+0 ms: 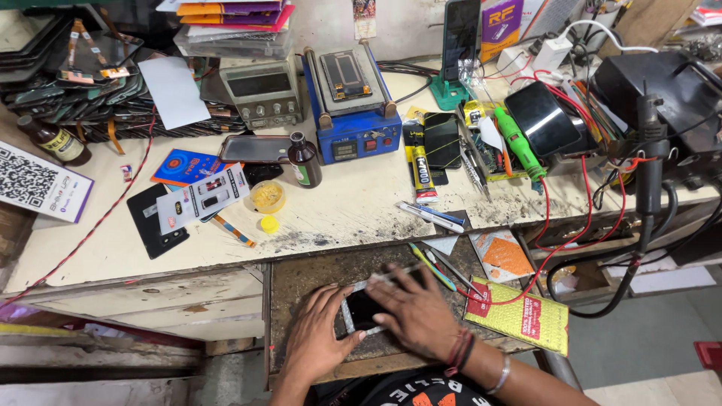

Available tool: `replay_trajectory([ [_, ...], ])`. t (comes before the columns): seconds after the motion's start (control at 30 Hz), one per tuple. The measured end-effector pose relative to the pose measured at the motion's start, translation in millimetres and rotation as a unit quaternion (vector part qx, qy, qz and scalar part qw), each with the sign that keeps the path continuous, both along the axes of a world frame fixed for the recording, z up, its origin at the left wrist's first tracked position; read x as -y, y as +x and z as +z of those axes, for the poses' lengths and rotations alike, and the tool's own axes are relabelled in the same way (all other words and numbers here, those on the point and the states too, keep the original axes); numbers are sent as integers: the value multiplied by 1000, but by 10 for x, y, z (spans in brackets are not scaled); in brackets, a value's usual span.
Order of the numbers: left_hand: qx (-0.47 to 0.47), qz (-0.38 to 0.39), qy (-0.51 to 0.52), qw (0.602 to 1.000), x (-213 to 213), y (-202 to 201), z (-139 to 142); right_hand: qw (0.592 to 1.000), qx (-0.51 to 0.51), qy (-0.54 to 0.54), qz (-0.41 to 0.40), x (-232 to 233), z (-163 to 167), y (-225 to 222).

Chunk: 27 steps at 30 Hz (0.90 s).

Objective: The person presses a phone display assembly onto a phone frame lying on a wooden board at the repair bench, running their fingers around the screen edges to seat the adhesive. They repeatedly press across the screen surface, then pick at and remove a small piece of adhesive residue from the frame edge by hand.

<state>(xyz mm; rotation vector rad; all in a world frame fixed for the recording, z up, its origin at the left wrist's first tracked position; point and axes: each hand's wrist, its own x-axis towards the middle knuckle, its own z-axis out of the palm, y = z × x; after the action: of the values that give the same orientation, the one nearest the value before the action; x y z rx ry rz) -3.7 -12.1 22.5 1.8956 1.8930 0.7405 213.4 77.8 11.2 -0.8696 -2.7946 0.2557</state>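
A dark phone (363, 307) with a pale frame lies flat on a worn pull-out board (308, 278) below the bench edge. My left hand (317, 334) grips the phone's left side, thumb and fingers curled around it. My right hand (418, 310) lies over its right half, fingers pressing down on the screen; red threads and a metal bangle circle that wrist. A thin tool tip seems to poke out near the phone's top edge, but my right hand covers its grip.
The cluttered workbench (353, 207) carries a blue screen-separator machine (352, 101), a grey meter box (263, 92), a dark bottle (304, 159), a glue tube (423, 173), tweezers (432, 216), a green tool (519, 143), phones and red wires. A yellow packet (519, 314) lies right of my hand.
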Motion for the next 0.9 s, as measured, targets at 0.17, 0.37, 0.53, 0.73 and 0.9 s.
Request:
replay_trajectory([
  [0.17, 0, 5, -4, 1000, -7, -7, -52, 995, -3, 71, -72, -73, -42, 278],
  [0.37, -8, -9, 16, 1000, -6, -28, -167, 999, -21, 3, 36, 189, -101, -51],
  [0.53, -26, -36, -2, 999, -118, -54, -355, 998, -54, -8, 25, 149, -104, 231],
  [0.73, -63, -53, 13, 997, -225, -122, -572, 997, -49, 42, -43, 129, -175, 460],
  [0.9, -55, -97, 118, 987, -274, -158, -619, 995, -77, 26, 50, 268, -227, 53],
])
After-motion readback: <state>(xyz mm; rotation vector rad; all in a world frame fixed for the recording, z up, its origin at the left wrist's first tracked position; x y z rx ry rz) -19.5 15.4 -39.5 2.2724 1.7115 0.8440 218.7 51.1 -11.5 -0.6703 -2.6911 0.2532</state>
